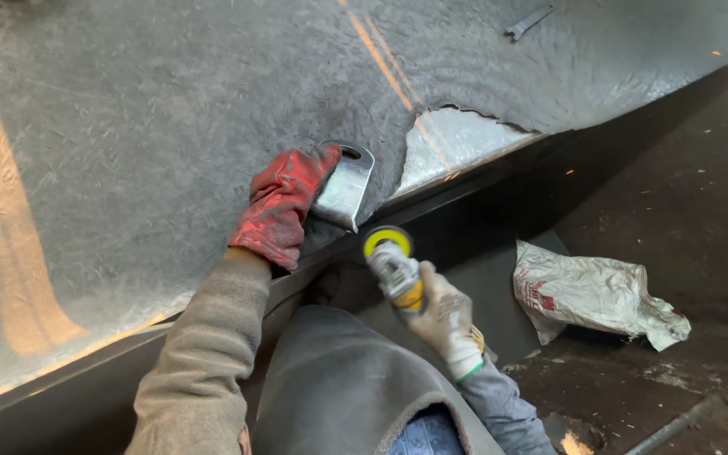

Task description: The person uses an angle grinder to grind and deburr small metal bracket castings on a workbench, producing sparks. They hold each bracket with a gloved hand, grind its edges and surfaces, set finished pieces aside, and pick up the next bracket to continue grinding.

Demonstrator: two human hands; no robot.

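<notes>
L hand point(284, 205), red work glove, reaches up-fwd from a grey-brown sleeve point(204, 354); wrist roughly straight, palm down. Fingers closed on the lower-left edge of a metal bracket point(345, 184), pinning it flat to the desk point(145, 152) near the desk's front edge.

R hand point(446, 318), pale grey glove w/ green cuff trim, sits lower and to the right, below the desk edge. Fingers wrapped tight around the body of an angle grinder point(393, 261); tool points up twd the bracket, head w/ yellow guard just below the bracket's lower corner. Contact btw disc and bracket: cannot tell.

Bracket: flat steel plate, shiny grey, rounded top end w/ one hole through it, squared lower end. Lies tilted, rounded end up-right. Lower end overhangs or meets the desk edge, exact relation unclear.

Desk: big steel slab, rough w/ grey dust and swirl marks; one brighter scraped patch point(457, 139) just right of the bracket. Orange light streaks across top and left side. Small wrench point(528, 22) well apart at the far top.

Floor point(676, 202) at right: dark, a few sparks. Crumpled white sack point(591, 295) w/ red print lies near the R hand. Metal rod point(676, 425) bottom right. Dark leather apron point(339, 388) over the lap. Nothing blocks either hand.
</notes>
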